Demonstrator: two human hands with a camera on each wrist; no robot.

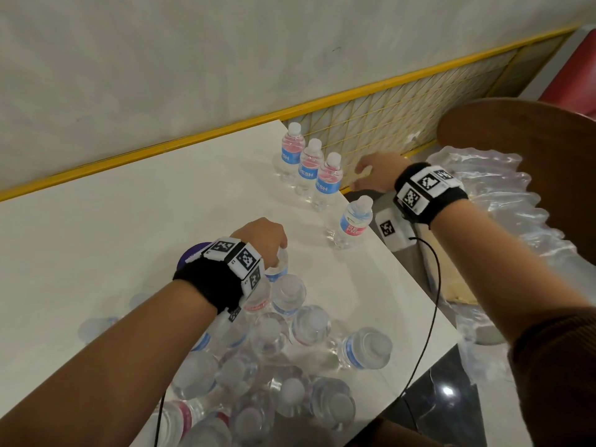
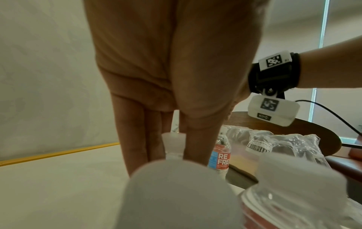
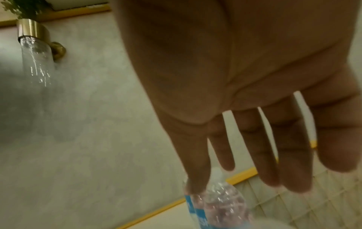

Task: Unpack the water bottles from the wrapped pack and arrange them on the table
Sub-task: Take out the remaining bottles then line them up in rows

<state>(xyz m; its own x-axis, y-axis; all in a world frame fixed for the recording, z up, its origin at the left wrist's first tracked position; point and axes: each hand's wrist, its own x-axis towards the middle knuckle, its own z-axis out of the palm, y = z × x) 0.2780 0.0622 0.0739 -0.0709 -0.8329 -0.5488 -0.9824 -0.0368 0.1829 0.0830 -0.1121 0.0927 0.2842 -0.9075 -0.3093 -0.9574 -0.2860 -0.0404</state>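
Observation:
Several clear water bottles (image 1: 283, 343) with blue and red labels stand bunched at the near side of the white table (image 1: 129, 221). My left hand (image 1: 274, 246) reaches down onto the farthest bottle of the bunch (image 1: 281, 264); in the left wrist view its fingers (image 2: 197, 139) and thumb pinch the bottle's cap and neck (image 2: 173, 139). Three bottles (image 1: 309, 166) stand in a row at the table's far right edge, and a fourth bottle (image 1: 352, 221) stands nearer. My right hand (image 1: 367, 175) hovers beside the row with spread fingers (image 3: 293, 162), holding nothing.
The crumpled plastic wrap (image 1: 503, 201) lies on a brown wooden chair (image 1: 522, 130) right of the table. A yellow-framed mesh panel (image 1: 403, 124) runs along the wall behind. A black cable (image 1: 432, 301) hangs from my right wrist over the table's right edge.

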